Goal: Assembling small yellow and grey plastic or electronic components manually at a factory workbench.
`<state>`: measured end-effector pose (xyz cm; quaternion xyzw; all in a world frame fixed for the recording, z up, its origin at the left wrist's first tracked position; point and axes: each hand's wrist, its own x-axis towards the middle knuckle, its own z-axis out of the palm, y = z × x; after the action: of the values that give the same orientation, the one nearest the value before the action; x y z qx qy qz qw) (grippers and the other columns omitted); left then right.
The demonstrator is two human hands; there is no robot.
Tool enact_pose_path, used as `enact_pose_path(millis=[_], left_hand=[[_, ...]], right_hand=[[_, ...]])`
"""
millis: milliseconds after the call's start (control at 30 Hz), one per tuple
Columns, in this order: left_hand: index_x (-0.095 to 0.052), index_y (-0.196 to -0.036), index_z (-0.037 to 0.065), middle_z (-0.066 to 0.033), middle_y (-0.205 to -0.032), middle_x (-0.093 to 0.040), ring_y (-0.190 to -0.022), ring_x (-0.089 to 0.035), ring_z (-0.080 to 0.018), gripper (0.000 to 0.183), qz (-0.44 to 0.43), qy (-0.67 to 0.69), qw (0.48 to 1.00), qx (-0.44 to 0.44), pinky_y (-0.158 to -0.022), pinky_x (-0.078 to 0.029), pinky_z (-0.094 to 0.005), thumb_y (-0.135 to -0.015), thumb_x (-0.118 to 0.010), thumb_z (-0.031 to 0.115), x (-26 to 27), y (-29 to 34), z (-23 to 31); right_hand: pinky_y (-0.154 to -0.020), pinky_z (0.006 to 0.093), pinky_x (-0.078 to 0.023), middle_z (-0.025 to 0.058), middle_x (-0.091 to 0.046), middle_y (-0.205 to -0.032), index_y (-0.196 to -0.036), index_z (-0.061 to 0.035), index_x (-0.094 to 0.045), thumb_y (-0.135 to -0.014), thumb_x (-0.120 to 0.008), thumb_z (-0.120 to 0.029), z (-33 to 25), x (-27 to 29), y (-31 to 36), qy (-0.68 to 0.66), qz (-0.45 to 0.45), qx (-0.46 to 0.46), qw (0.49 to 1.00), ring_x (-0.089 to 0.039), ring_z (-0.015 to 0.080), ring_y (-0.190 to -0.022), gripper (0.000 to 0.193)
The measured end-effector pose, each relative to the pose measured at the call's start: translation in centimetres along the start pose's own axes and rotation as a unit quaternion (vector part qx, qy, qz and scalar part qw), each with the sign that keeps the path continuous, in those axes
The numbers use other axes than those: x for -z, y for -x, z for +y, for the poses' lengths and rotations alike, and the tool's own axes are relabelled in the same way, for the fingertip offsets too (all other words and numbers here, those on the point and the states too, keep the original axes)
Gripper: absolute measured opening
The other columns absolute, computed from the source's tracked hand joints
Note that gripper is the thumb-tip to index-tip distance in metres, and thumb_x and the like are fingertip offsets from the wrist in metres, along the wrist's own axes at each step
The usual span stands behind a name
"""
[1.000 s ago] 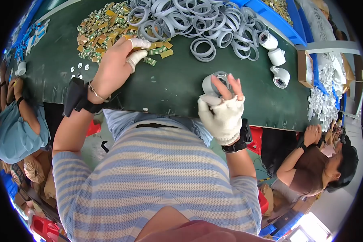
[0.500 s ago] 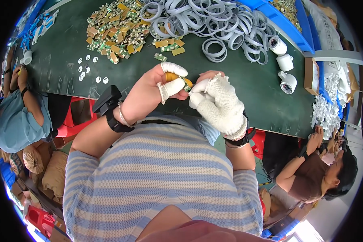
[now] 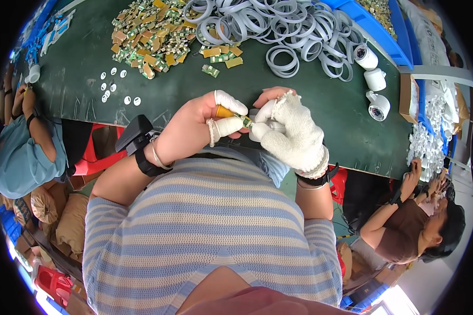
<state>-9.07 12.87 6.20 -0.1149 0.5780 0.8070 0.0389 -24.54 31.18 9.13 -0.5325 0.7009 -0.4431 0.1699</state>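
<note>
- Left hand point(image 3: 192, 118): fingers clamped on a small green circuit board point(image 3: 246, 121), held above the near side of the desk point(image 3: 184, 86). White covers on thumb and one finger, a yellow one on another.
- Right hand point(image 3: 297, 134): white knit glove, some fingertips bare. Fingers curled round a pale rounded part point(image 3: 276, 126), mostly hidden by the glove; exact grip points not visible.
- Board sits between the hands, right at the gloved fingertips. Can't tell if it touches the pale rounded part.
- Board heap point(image 3: 150, 39): green and tan pieces, far side of desk, left of centre. One loose board point(image 3: 211, 70) lies just off its near right edge.
- Grey rings point(image 3: 281, 23): big tangle right of the heap, overlapping its edge.
- White housings point(image 3: 374, 80): three, in a row on the right.
- White discs point(image 3: 113, 87): scattered left of the left hand.
- Blue bin point(image 3: 386, 43): far right edge.
</note>
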Motion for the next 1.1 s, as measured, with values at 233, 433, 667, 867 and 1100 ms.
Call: enact_pose_path(millis=[233,433,667,867,1100], left_hand=[[-0.056,-0.122,0.001,-0.0107,-0.11,-0.07,-0.104,-0.073,-0.0209,0.024,-0.011,0.141,0.989,0.049,-0.091,-0.062,-0.0327,-0.1,-0.067,0.005,-0.1,0.0,-0.5],[-0.056,-0.117,0.004,-0.0125,-0.113,-0.071,-0.103,-0.073,-0.0192,0.016,-0.004,0.058,0.998,-0.001,-0.089,-0.061,-0.032,-0.102,-0.062,0.003,-0.5,0.3,-1.5],[-0.06,-0.119,0.003,-0.0078,-0.108,-0.073,-0.096,-0.071,-0.0119,0.02,0.014,0.083,0.996,0.026,-0.083,-0.057,-0.0262,-0.1,-0.068,0.005,-0.6,0.4,-0.6],[-0.062,-0.123,0.002,-0.007,-0.109,-0.074,-0.099,-0.07,-0.0116,0.024,0.033,0.016,0.999,0.001,-0.084,-0.056,-0.0252,-0.1,-0.068,0.006,-0.8,0.8,0.1],[-0.062,-0.123,0.001,-0.0057,-0.108,-0.073,-0.099,-0.069,-0.0106,0.024,0.055,0.015,0.998,-0.004,-0.083,-0.056,-0.0253,-0.1,-0.069,0.005,-0.8,0.8,-0.2]], right_hand=[[-0.075,0.0308,-0.05,0.0128,-0.065,-0.11,-0.086,-0.0031,-0.07,-0.076,-0.074,-0.001,0.1,0.0,0.2,-0.052,-0.021,-0.032,0.998,-0.062,0.0176,-0.085,0.011],[-0.076,0.0299,-0.051,0.012,-0.064,-0.113,-0.088,-0.0033,-0.071,-0.077,-0.075,-0.001,-0.1,-0.2,0.5,-0.06,-0.01,-0.072,0.996,-0.061,0.0154,-0.086,0.012],[-0.074,0.029,-0.05,0.0079,-0.064,-0.112,-0.086,-0.0042,-0.071,-0.079,-0.076,-0.002,0.3,-0.1,0.4,-0.056,-0.008,-0.094,0.994,-0.061,0.0138,-0.084,0.009],[-0.077,0.0314,-0.05,0.0086,-0.065,-0.109,-0.087,-0.0054,-0.073,-0.079,-0.077,-0.005,0.0,0.1,0.2,-0.013,-0.028,-0.079,0.996,-0.063,0.017,-0.091,0.009],[-0.084,0.0373,-0.05,0.0102,-0.067,-0.102,-0.087,-0.0065,-0.075,-0.079,-0.081,-0.01,-0.9,-1.3,0.5,0.022,0.064,-0.071,0.995,-0.064,0.0263,-0.095,0.01]])
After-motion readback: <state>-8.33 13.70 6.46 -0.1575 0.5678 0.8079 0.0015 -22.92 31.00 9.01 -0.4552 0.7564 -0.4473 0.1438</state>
